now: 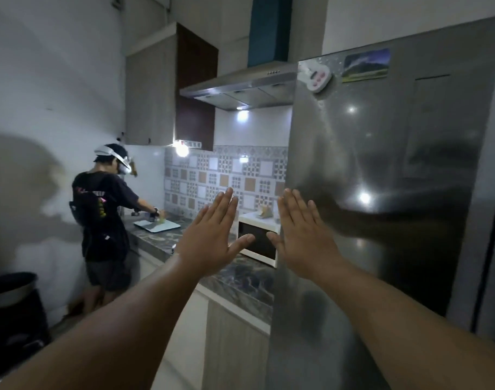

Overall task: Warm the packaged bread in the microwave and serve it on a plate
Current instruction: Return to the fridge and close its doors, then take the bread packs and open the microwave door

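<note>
- My left hand (212,237) and right hand (302,235) hover mid-frame, flat, fingers pressed together, holding nothing;
- white microwave (259,243) on the worktop (240,280) behind them, partly hidden; a package on top, too blurred to identify.

White microwave (257,240) sits shut on the marble counter (240,280).

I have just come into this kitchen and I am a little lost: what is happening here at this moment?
The person wearing the camera holds both hands up, open and flat, left hand and right hand, with nothing in them. Ahead, a white microwave stands on the marble counter beside the steel fridge, its door closed, and something small lies on top of it. No bread or plate is being handled yet. Further back, another person with a headset works at a cutting board.
</note>
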